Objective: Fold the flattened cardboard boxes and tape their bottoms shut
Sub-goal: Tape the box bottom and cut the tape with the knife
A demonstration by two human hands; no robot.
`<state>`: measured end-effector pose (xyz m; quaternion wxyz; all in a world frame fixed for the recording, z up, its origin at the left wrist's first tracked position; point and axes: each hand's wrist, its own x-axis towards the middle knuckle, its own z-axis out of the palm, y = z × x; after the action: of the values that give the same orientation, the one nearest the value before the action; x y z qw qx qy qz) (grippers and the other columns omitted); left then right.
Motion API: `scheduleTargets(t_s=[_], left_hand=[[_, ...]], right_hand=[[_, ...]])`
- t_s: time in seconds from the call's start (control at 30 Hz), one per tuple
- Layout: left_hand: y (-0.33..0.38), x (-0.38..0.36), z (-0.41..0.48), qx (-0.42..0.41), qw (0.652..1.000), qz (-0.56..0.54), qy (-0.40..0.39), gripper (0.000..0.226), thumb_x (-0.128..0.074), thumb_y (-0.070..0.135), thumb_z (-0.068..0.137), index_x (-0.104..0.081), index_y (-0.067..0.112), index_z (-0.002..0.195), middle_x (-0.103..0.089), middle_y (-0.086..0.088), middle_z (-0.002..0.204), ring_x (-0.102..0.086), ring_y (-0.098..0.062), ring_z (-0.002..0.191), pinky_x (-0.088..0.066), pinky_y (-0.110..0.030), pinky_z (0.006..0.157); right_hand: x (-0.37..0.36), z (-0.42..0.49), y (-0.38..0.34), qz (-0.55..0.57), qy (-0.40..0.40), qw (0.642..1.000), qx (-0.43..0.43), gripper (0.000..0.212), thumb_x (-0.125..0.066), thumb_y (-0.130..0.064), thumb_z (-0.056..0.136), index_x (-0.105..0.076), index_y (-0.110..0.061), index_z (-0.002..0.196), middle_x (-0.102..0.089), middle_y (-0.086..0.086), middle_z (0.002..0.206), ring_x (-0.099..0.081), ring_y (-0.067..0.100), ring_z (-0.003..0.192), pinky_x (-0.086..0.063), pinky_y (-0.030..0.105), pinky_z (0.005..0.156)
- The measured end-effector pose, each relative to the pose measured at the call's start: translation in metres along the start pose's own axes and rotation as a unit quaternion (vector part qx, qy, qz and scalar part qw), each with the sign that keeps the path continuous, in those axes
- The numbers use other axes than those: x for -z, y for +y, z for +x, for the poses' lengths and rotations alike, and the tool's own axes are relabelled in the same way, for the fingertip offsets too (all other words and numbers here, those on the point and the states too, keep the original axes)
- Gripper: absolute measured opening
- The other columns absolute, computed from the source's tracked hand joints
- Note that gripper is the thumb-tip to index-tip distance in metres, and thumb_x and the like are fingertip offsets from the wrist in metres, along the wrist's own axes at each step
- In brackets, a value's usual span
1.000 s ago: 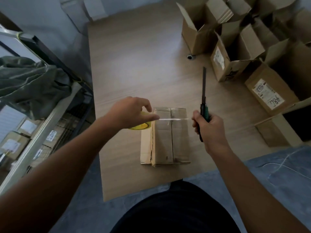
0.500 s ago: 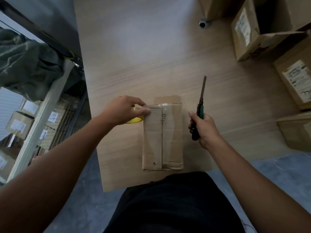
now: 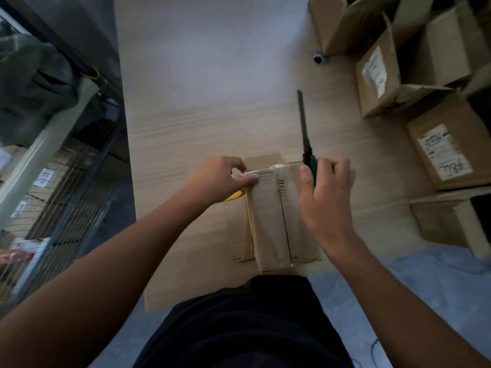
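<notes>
Two hands: left hand (image 3: 220,179) is gripping the roll (image 3: 235,195), thumb pressing tape (image 3: 265,168) onto the box (image 3: 268,221); right hand (image 3: 326,197) is clutching the knife (image 3: 304,134).
Change: tape, stretched in air a second ago, is now lying across the box's far end on the table (image 3: 212,102).
Meaning: cutting is probably coming next.
Hidden: the hand is mostly covering the roll; I cannot tell if the tape is still joined to it.

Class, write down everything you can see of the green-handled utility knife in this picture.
The green-handled utility knife has a long, narrow, dark front section pointing away from the person over the pale wooden table. Only a strip of its green handle shows; the rest is hidden inside the right hand, whose fingers curl round it. It sits by the far right corner of the brown cardboard box; whether it touches the box cannot be told.
</notes>
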<state>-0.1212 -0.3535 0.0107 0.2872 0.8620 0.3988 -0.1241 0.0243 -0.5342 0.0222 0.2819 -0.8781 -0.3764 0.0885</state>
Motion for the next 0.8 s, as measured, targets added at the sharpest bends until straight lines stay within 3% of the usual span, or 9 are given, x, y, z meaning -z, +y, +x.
scheduleTargets(t_s=[0.13, 0.23, 0.33, 0.4, 0.5, 0.6, 0.7, 0.77, 0.8], left_hand=[[-0.003, 0.0, 0.0, -0.006, 1.0, -0.01, 0.006, 0.049, -0.056, 0.077, 0.084, -0.07, 0.038, 0.11, -0.067, 0.004, 0.11, -0.062, -0.02, 0.1, -0.047, -0.034, 0.071], [-0.004, -0.001, 0.001, -0.02, 1.0, 0.0, 0.006, 0.051, -0.054, 0.078, 0.085, -0.069, 0.037, 0.113, -0.067, 0.004, 0.114, -0.062, -0.022, 0.104, -0.044, -0.033, 0.07], [-0.006, -0.003, 0.002, -0.028, 0.999, -0.008, 0.017, 0.05, -0.054, 0.078, 0.085, -0.07, 0.036, 0.108, -0.069, 0.004, 0.112, -0.062, -0.021, 0.102, -0.046, -0.033, 0.072], [-0.007, -0.004, 0.003, -0.03, 0.999, -0.011, 0.015, 0.05, -0.054, 0.079, 0.084, -0.069, 0.036, 0.106, -0.069, 0.004, 0.11, -0.062, -0.021, 0.101, -0.045, -0.033, 0.071], [-0.011, -0.005, 0.004, -0.037, 0.999, -0.02, 0.015, 0.051, -0.053, 0.08, 0.083, -0.069, 0.037, 0.104, -0.069, 0.003, 0.109, -0.06, -0.02, 0.095, -0.046, -0.033, 0.071], [-0.013, -0.005, 0.006, -0.041, 0.999, -0.027, 0.011, 0.052, -0.054, 0.08, 0.083, -0.068, 0.035, 0.105, -0.068, 0.003, 0.109, -0.056, -0.018, 0.09, -0.046, -0.034, 0.072], [-0.01, -0.004, 0.005, -0.042, 0.999, -0.026, 0.009, 0.055, -0.054, 0.081, 0.081, -0.068, 0.034, 0.104, -0.068, 0.003, 0.109, -0.056, -0.016, 0.089, -0.049, -0.034, 0.072], [-0.009, -0.003, 0.004, -0.04, 0.999, -0.024, 0.013, 0.056, -0.054, 0.081, 0.082, -0.069, 0.031, 0.103, -0.068, 0.003, 0.104, -0.056, -0.016, 0.086, -0.048, -0.033, 0.069], [-0.009, -0.003, 0.001, -0.039, 0.999, -0.024, 0.018, 0.057, -0.054, 0.08, 0.083, -0.069, 0.029, 0.102, -0.068, 0.003, 0.099, -0.056, -0.016, 0.084, -0.046, -0.032, 0.066]], right_hand=[[0.01, -0.015, -0.016, 0.185, -0.028, 0.978, -0.097, 0.028, -0.041, -0.034, 0.108, -0.054, -0.011, 0.098, -0.06, 0.006, 0.086, -0.056, 0.018, 0.075, -0.04, 0.031, 0.063], [0.005, -0.021, -0.021, 0.135, -0.077, 0.985, -0.077, 0.019, -0.042, -0.032, 0.108, -0.047, -0.027, 0.09, -0.053, -0.004, 0.077, -0.051, 0.007, 0.066, -0.035, 0.016, 0.056], [0.0, -0.021, -0.021, 0.148, -0.078, 0.981, -0.098, 0.022, -0.041, -0.034, 0.108, -0.045, -0.025, 0.089, -0.049, -0.006, 0.07, -0.047, 0.005, 0.057, -0.034, 0.018, 0.053], [-0.001, -0.023, -0.023, 0.19, -0.053, 0.97, -0.14, 0.025, -0.04, -0.036, 0.109, -0.048, -0.019, 0.092, -0.05, -0.002, 0.072, -0.046, 0.005, 0.059, -0.037, 0.026, 0.057], [-0.002, -0.021, -0.016, 0.262, -0.07, 0.938, -0.215, 0.032, -0.041, -0.046, 0.105, -0.058, -0.02, 0.106, -0.068, 0.005, 0.098, -0.063, 0.016, 0.088, -0.05, 0.035, 0.078], [0.004, -0.005, -0.013, 0.321, -0.099, 0.896, -0.289, 0.033, -0.045, -0.047, 0.1, -0.058, -0.017, 0.093, -0.069, 0.006, 0.099, -0.065, 0.026, 0.097, -0.049, 0.041, 0.085], [0.013, 0.0, -0.018, 0.125, -0.071, 0.973, -0.178, 0.038, -0.041, -0.048, 0.102, -0.053, -0.015, 0.087, -0.06, 0.004, 0.082, -0.059, 0.022, 0.076, -0.047, 0.04, 0.07], [0.014, -0.009, -0.027, 0.063, -0.019, 0.995, -0.075, 0.038, -0.039, -0.05, 0.101, -0.049, -0.017, 0.084, -0.053, 0.003, 0.077, -0.052, 0.022, 0.071, -0.043, 0.04, 0.062], [0.011, -0.015, -0.037, 0.044, -0.033, 0.997, -0.05, 0.038, -0.039, -0.051, 0.101, -0.049, -0.018, 0.086, -0.052, 0.002, 0.082, -0.051, 0.022, 0.075, -0.043, 0.039, 0.064]])
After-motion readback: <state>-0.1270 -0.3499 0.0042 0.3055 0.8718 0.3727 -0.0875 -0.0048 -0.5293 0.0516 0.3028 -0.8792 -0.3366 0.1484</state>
